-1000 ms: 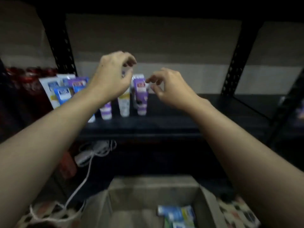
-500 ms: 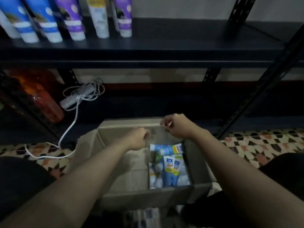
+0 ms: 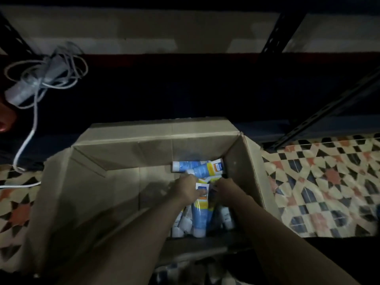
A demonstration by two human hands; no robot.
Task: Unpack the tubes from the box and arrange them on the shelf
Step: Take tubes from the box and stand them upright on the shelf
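Both forearms are bare from the lower edge of the view up to the wrists. The left forearm [image 3: 127, 243] looks smeared and soft-edged with blur, with a broad shadow along its outer side. The right forearm [image 3: 287, 245] is sharper and lies mostly in shade. The left hand [image 3: 186, 191] and the right hand [image 3: 227, 192] are bare too, their knuckles rounded and the fingers largely lost in the dim light. A dark mass [image 3: 345, 262] at the lower right may be a clothed leg; I cannot tell.
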